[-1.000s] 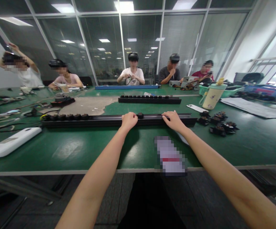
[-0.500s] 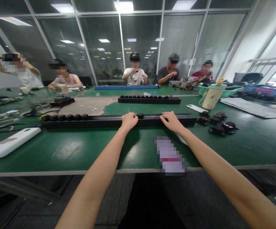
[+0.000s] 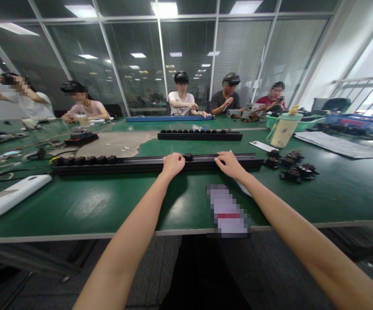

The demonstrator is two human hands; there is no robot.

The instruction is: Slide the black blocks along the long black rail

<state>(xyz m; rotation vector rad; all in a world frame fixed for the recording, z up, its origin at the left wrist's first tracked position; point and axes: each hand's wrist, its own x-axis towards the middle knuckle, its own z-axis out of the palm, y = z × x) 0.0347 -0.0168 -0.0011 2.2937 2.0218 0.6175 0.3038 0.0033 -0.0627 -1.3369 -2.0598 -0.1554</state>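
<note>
A long black rail [image 3: 141,163] lies across the green table [image 3: 76,206] in front of me. My left hand [image 3: 172,164] rests curled on its near edge, right beside a small black knob-like part [image 3: 188,156] seated in the rail. My right hand [image 3: 229,165] lies on the rail a little to the right, fingers bent over the top. Several black parts [image 3: 86,159] sit in a row at the rail's left end.
Loose black parts [image 3: 291,165] lie at the right, near a cream jug [image 3: 283,129] and a white phone [image 3: 261,146]. A second black rail [image 3: 199,135] lies further back. A white device [image 3: 8,196] sits at the left. Several people sit around the table.
My hands stay on the rail; the right hand has crept slightly left. The person at far left has lowered raised arms, and the people opposite have shifted their hands.
</note>
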